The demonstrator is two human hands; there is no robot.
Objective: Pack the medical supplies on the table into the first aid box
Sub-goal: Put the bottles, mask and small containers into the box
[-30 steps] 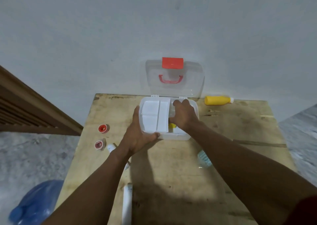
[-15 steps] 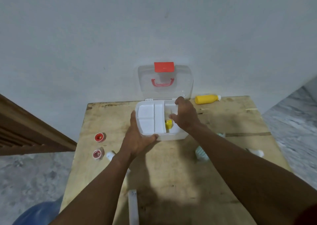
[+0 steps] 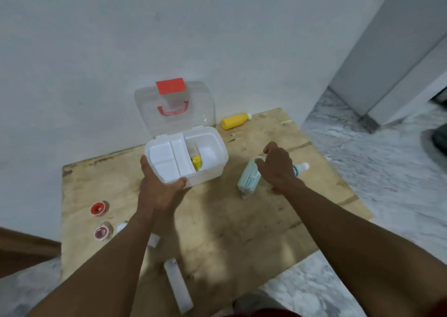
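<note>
The white first aid box (image 3: 212,166) stands open on the wooden table (image 3: 217,232), its clear lid (image 3: 176,108) with red latch upright against the wall. A white divider tray fills its left half; a small yellow item (image 3: 196,163) lies in the right half. My left hand (image 3: 158,186) grips the box's near left corner. My right hand (image 3: 278,166) hovers open, fingers curled, just above a pale green ribbed pack (image 3: 249,180) and a white bottle (image 3: 301,168), touching neither as far as I can tell.
A yellow bottle (image 3: 235,122) lies by the wall right of the box. Two red round tape rolls (image 3: 99,207) (image 3: 102,232) sit at the table's left edge. A white flat stick (image 3: 179,285) lies near the front edge. Marble floor surrounds the table.
My right hand came out of the box and moved right, over the green pack. The yellow item stayed in the box. My view swung left and tilted; the left hand kept its hold.
</note>
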